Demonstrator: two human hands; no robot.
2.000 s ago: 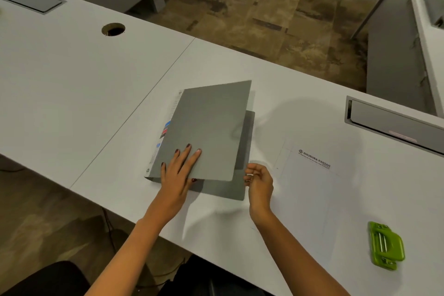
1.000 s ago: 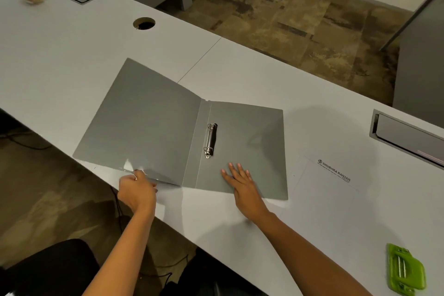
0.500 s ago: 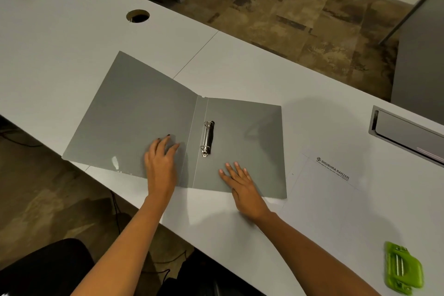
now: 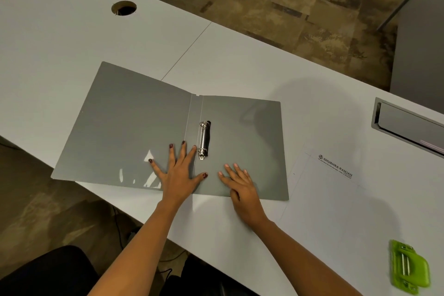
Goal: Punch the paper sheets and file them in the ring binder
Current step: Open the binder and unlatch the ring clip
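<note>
A grey ring binder (image 4: pixel 129 127) lies spread flat on the white desk, its left cover hanging a little over the front edge. The metal ring mechanism (image 4: pixel 204 139) sits beside the spine, rings closed. My left hand (image 4: pixel 179 170) presses flat with fingers spread on the left cover and spine, fingertips just left of the rings. My right hand (image 4: pixel 240 185) rests flat on the lower part of the right cover. White paper sheets (image 4: pixel 336 202) with a printed letterhead lie to the right of the binder. A green hole punch (image 4: pixel 408 269) sits at the lower right.
The white desk (image 4: pixel 240 60) has a round cable hole (image 4: pixel 124 8) at the back left and grey cable hatches (image 4: pixel 408 122) at the right and far left. Floor and another desk lie beyond. A black chair shows below the front edge.
The binder was opened from closed to flat. My left hand let go of the left cover's corner and slid right across it to the spine. My right hand stayed on the right cover.
</note>
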